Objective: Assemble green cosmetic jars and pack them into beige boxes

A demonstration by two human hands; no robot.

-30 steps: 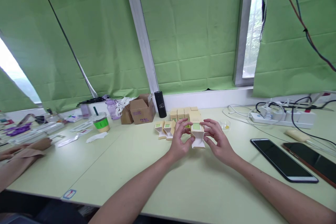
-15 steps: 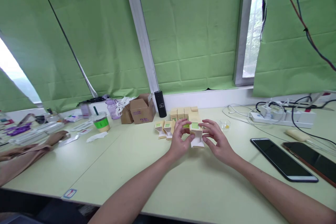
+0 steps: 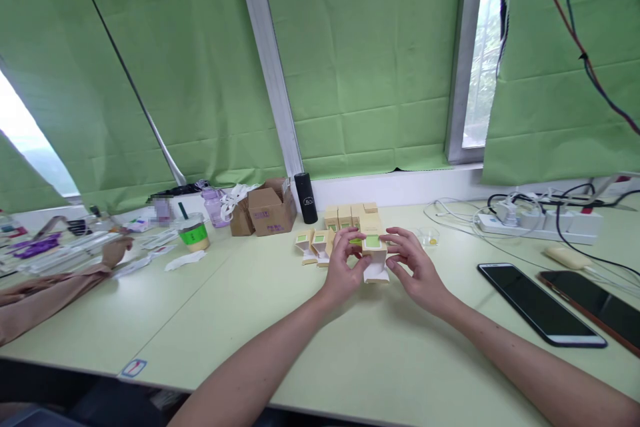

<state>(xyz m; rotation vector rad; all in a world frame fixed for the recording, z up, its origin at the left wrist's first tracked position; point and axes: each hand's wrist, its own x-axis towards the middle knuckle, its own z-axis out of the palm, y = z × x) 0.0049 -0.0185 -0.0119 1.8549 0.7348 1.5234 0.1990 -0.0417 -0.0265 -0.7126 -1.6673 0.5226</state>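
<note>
A small kraft paper box (image 3: pixel 376 271), its white-lined flap folded out toward me and green showing inside, is held between my hands. My left hand (image 3: pixel 345 260) grips its left side with thumb and fingers. On the right side, my right hand (image 3: pixel 413 265) holds it the same way, fingers curved. Just left of my left hand stand two similar open boxes (image 3: pixel 321 245) with green inside and flaps out. Several more kraft boxes (image 3: pixel 345 216) are grouped behind my hands, partly hidden by them. A small clear container (image 3: pixel 429 237) with something yellow sits beyond my right hand.
Two phones (image 3: pixel 540 303) lie at right, before a white power strip (image 3: pixel 540 223) with tangled cables. A black bottle (image 3: pixel 306 198), an open cardboard box (image 3: pixel 271 210) and a drink cup (image 3: pixel 194 233) stand toward the back. At far left is another person's hand (image 3: pixel 117 251).
My hands and the box between them have barely moved. The other person's hand at far left has risen and shifted slightly right.
</note>
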